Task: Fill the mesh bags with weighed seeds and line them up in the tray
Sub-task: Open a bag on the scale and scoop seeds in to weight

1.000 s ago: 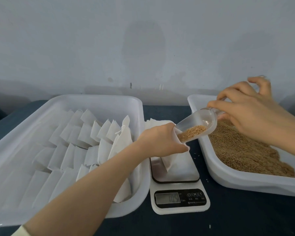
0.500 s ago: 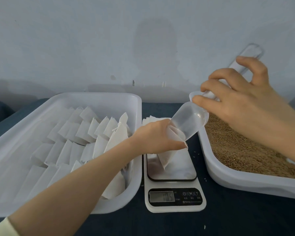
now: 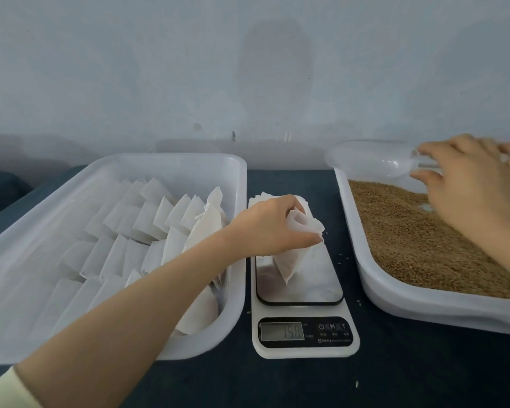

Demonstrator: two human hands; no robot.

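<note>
The left hand (image 3: pixel 268 228) pinches the open mouth of a bag (image 3: pixel 289 266), fingers and thumb curled round the gathered top. It holds the bag upright with its bottom corner on the scale (image 3: pixel 302 290). The display (image 3: pixel 281 331) at 6 o'clock of the platform shows a figure, too faint to read for sure. The right hand (image 3: pixel 471 189) is at 2 o'clock from the scale, blurred, with its fingers curled round the handle of a clear scoop (image 3: pixel 377 164). The scoop hangs over the far end of the seed tray (image 3: pixel 395 295) and looks empty.

At 9 o'clock of the scale the tray (image 3: pixel 171 159) holds rows of white bags (image 3: pixel 159 222), overlapping and leaning, filling most of its right and middle part. Its left side shows bare wall and floor. A stack (image 3: pixel 258 198) of flat empty ones lies at 12 o'clock, just behind the scale. Seeds (image 3: pixel 409 240) lie deep in the seed tray at 3 o'clock, and a few strays dot the table (image 3: pixel 424 366).

The work looks well past halfway. This bag is being weighed and may need topping up before it joins the rows, and the stack remains to be filled.
</note>
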